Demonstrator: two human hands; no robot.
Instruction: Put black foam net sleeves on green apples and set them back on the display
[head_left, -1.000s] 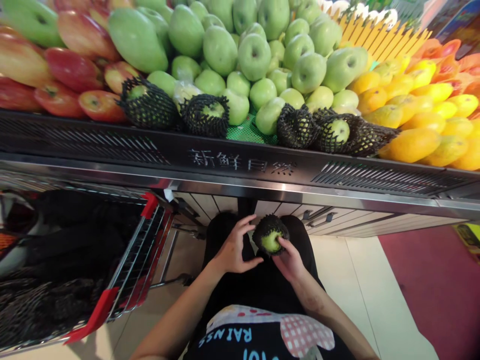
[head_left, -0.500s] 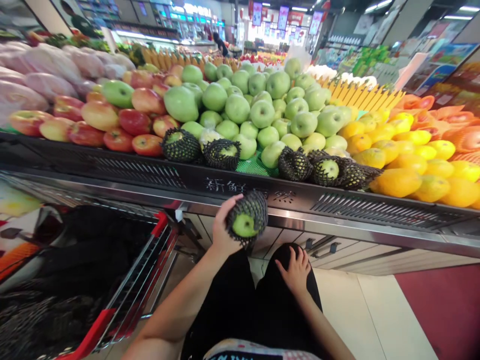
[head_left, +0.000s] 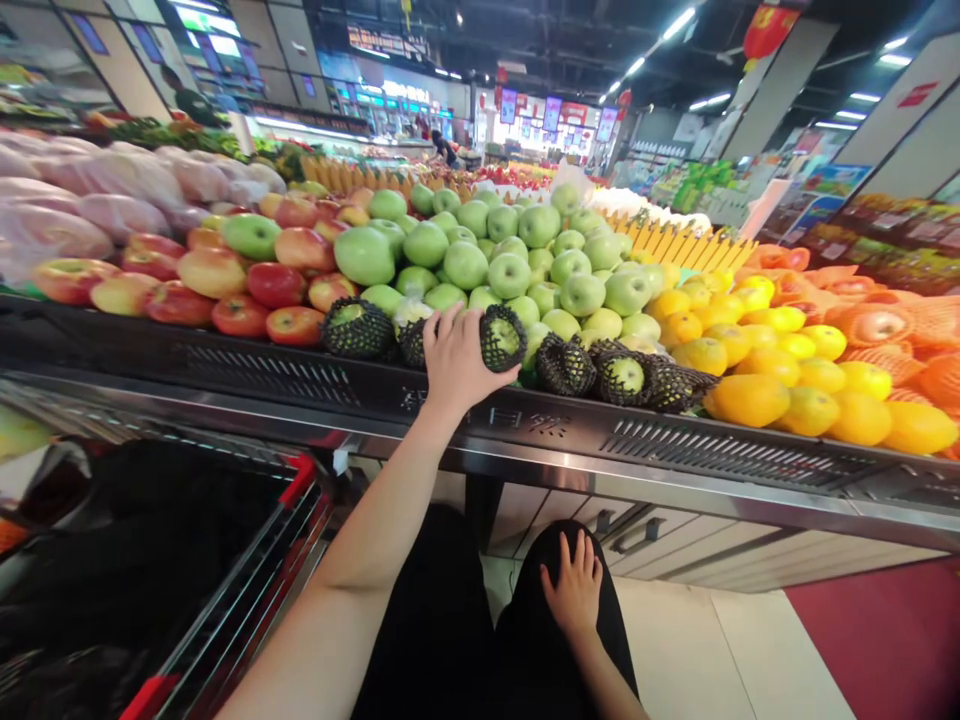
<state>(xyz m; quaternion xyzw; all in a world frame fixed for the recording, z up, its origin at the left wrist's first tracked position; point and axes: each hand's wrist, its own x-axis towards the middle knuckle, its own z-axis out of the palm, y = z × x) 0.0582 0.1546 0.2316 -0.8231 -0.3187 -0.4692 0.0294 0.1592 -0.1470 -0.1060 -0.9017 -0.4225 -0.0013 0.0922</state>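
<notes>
My left hand is wrapped around the green apple in its black foam net sleeve at the display's front edge, right hand flat and empty at six o'clock; I reckon a careless set-down could roll it off the black metal ledge.

Embossed Chinese characters are running along the black front panel of the fruit display stand; the left hand is covering the first two, leaving "自然" legible. Hanging aisle signs in the background are showing print too small to read.
</notes>
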